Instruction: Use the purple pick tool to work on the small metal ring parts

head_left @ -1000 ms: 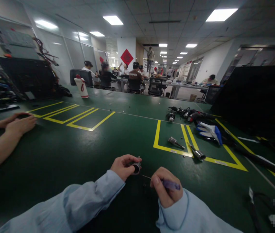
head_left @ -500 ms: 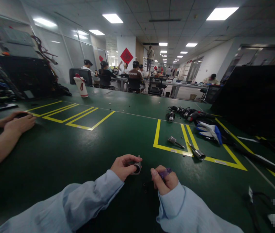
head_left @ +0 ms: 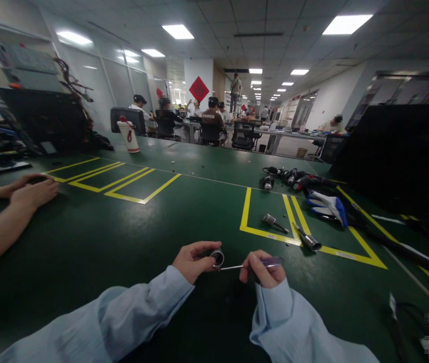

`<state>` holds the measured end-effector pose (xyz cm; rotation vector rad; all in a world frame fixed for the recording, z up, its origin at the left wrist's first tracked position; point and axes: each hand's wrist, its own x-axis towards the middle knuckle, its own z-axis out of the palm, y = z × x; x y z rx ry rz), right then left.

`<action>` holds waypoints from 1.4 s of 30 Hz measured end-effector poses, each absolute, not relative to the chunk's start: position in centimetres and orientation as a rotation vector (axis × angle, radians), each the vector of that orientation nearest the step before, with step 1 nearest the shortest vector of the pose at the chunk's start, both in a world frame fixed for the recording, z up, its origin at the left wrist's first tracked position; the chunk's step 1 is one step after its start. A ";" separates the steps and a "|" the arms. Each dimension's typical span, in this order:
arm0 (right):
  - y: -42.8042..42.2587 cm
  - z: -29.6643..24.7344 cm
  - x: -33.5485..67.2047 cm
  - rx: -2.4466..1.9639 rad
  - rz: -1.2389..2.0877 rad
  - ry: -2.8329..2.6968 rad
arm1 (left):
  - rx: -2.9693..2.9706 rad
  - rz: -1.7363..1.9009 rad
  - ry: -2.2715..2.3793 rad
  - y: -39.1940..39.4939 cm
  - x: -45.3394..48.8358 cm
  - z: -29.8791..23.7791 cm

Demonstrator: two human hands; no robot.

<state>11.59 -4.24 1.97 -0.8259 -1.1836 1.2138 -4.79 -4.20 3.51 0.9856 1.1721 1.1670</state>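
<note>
Over the dark green worktop (head_left: 142, 242), the left hand (head_left: 195, 261) grips a hollow, round grey metal part (head_left: 222, 259) while the right hand (head_left: 264, 271) clasps a purple-handled tool (head_left: 273, 261), its thin metal shaft reaching the part's lower rim.

A white tumbler (head_left: 129, 140) with a red lid stands toward the far edge of the green tabletop (head_left: 142, 242); at right, near yellow tape (head_left: 246, 209), lies a white-and-blue glove (head_left: 329, 205). Background: a red diamond-shaped decoration (head_left: 198, 89) hangs on a white pillar (head_left: 207, 70) beyond seated people (head_left: 211, 118).
</note>
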 end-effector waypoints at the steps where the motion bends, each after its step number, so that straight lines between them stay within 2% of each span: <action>1: -4.4 2.1 11.7 -0.809 1.134 -1.236 | 0.992 1.172 1.168 -4.2 -4.8 3.5; 9: -5.3 2.3 11.5 -0.744 0.474 -1.730 | 1.026 1.198 1.167 -4.3 -4.6 3.3; 18: -5.4 2.2 11.4 -0.615 0.236 -1.958 | 1.194 1.179 1.240 -4.3 -4.8 3.5; 28: -6.3 2.9 11.4 -0.604 0.227 -2.024 | 1.131 1.252 1.253 -4.2 -4.4 2.7; 31: -6.3 2.9 11.6 -0.636 0.363 -1.887 | 1.149 1.261 1.264 -4.2 -4.5 2.8; 37: -5.8 2.5 11.8 -1.040 0.817 -1.541 | 1.118 1.260 1.255 -4.1 -4.7 3.2; 42: -5.5 1.8 11.4 -1.084 0.853 -1.574 | 1.100 1.240 1.214 -4.1 -4.7 3.2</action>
